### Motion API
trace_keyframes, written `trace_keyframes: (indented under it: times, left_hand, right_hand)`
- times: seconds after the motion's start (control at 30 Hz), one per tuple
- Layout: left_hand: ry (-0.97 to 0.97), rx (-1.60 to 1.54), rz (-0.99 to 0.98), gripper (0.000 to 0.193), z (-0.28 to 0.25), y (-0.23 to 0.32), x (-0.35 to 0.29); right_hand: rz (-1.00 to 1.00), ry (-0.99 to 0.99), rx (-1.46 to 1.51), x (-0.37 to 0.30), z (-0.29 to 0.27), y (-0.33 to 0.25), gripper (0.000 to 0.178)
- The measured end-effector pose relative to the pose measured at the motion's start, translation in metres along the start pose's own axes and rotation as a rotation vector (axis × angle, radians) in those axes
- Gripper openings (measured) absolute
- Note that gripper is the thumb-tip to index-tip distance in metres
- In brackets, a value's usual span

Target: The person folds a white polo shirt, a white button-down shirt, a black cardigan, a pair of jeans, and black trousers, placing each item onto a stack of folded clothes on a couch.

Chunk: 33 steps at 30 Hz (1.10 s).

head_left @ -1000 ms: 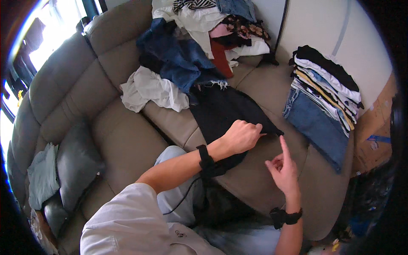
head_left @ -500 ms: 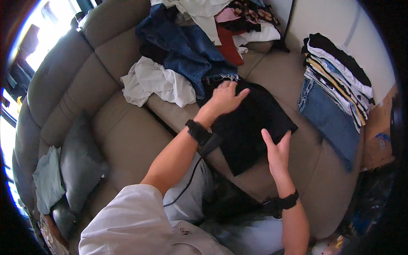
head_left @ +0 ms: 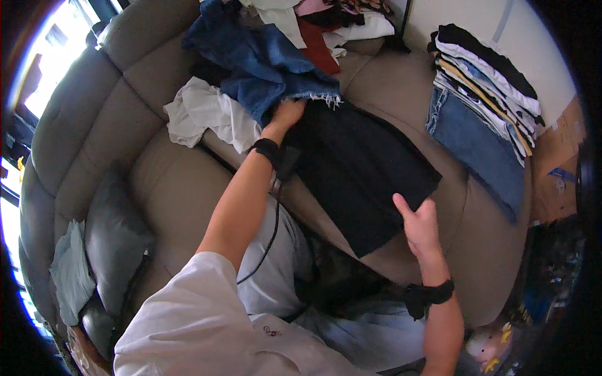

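Note:
A black garment (head_left: pixel 357 169), perhaps trousers or a skirt, lies spread flat across the sofa seat before me. At its near right edge, my right hand (head_left: pixel 421 230) is closed on the cloth, thumb on top. My left hand (head_left: pixel 288 116) reaches to the garment's far end, its fingers hidden beneath the frayed hem of a pair of blue jeans (head_left: pixel 269 72). These jeans lie crumpled over the far end of the black cloth. Just left of that hand is a crumpled white garment (head_left: pixel 210 113).
A stack of folded clothes (head_left: pixel 486 81) with folded jeans (head_left: pixel 473 150) under it stands on the right of the sofa (head_left: pixel 169 182). More loose clothes (head_left: pixel 320 47) lie at the back. Grey cushions (head_left: pixel 116 244) rest on the left. A cardboard box (head_left: pixel 555 175) stands at right.
My left hand has moved left and slipped under the jeans' hem. The black garment shows more of its length, stretched out flatter. My right hand has closed at its near edge.

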State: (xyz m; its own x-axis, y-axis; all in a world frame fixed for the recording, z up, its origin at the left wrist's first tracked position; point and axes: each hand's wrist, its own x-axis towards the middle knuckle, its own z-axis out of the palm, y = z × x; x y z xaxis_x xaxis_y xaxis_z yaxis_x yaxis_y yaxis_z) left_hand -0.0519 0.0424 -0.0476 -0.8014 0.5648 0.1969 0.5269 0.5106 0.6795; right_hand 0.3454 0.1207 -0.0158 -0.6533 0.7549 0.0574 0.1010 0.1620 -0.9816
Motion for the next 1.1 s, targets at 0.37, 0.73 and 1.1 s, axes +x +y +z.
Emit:
trace_keyframes:
  times: [0.37, 0.73, 1.1]
  left_hand:
    - [0.543, -0.012, 0.083, 0.063, -0.018, -0.023, -0.042]
    - [0.297, 0.008, 0.087, 0.056, -0.026, -0.041, -0.028]
    - [-0.256, 0.287, 0.189, 0.038, -0.071, 0.007, -0.051]
  right_hand:
    - [0.166, -0.028, 0.059, -0.035, -0.092, 0.002, 0.042]
    - [0.225, -0.041, 0.052, -0.045, -0.146, -0.006, 0.049]
    - [0.244, 0.033, -0.089, -0.04, -0.159, 0.009, 0.05]
